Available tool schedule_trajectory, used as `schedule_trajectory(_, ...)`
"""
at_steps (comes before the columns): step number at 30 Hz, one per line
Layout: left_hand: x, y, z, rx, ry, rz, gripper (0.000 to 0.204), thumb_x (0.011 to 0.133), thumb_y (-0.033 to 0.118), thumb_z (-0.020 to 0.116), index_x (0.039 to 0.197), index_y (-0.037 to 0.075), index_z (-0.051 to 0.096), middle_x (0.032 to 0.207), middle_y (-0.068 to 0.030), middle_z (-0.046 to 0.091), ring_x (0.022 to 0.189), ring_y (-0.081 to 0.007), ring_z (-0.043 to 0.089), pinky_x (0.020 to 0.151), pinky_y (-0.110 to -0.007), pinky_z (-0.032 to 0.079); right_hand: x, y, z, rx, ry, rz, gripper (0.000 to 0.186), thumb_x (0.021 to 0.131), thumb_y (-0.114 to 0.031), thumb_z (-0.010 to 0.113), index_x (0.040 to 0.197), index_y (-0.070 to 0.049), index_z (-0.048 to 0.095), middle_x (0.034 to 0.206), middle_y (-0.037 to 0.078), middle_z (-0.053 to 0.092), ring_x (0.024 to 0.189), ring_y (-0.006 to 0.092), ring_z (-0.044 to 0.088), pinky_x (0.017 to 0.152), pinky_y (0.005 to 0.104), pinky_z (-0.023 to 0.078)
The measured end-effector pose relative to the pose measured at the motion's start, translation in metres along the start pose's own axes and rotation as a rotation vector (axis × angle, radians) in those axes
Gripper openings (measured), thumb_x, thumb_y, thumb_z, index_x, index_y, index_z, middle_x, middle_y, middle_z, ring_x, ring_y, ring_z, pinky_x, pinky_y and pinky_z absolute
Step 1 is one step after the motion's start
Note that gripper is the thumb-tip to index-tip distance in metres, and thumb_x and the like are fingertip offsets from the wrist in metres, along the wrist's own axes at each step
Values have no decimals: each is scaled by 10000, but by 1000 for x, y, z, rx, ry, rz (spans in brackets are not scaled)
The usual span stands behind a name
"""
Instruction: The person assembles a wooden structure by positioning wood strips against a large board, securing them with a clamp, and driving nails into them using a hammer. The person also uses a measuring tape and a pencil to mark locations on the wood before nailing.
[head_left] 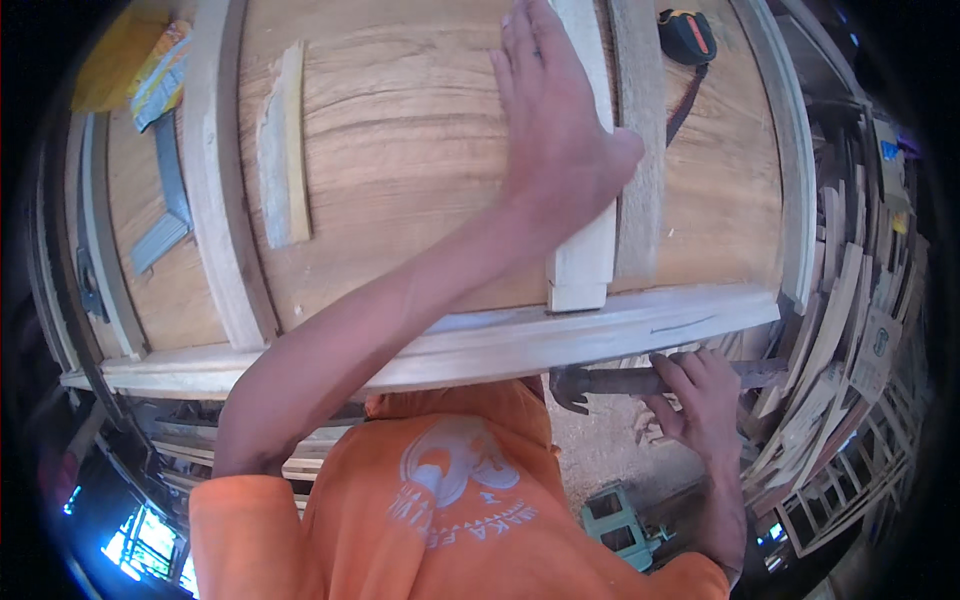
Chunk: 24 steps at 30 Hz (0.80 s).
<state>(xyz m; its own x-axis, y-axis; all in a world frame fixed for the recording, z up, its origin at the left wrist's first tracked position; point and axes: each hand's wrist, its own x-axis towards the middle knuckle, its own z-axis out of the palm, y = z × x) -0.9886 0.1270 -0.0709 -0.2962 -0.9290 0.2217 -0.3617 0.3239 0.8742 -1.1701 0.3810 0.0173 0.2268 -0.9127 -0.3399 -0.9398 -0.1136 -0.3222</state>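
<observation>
My left hand [550, 130] lies along an upright pale batten [577, 275] on the plywood panel [400, 90], its fingers stretched out toward the top. My forearm crosses the panel from the lower left. A long pale rail [680, 312] runs across the near edge, with a short dark line marked on its right part. Just below that rail my right hand [690, 385] grips a hammer [610, 380], whose claw points down at the left end of the handle. Part of the handle is hidden by my fingers.
A black tape measure [688, 38] sits top right; a metal square [165, 230], thin strip [285, 150] and plastic packet [160, 70] lie on the panel's left. Stacked timber [840, 330] crowds the right. A green machine [618, 525] stands below, near sawdust on the floor [590, 450].
</observation>
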Motion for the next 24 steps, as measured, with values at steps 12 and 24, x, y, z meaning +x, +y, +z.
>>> schedule_trajectory(12,21,-18,-1,-73,-108,-18,1344,670,188,879,1619,-198,9,1652,-420,211,1581,-542,183,1342,-515,140,-49,-15,-10,70,-74,-211,506,802,-251,864,1254,-85,710,849,75,603,759,299,634,682,430,515)
schedule_trajectory(24,22,-23,2,-147,-97,6,1323,643,205,878,1608,-196,67,1597,-385,303,1520,-511,287,1304,-505,252,-66,-28,-2,-36,-30,-132,549,843,-219,837,1356,-94,684,891,115,627,790,328,641,674,459,507)
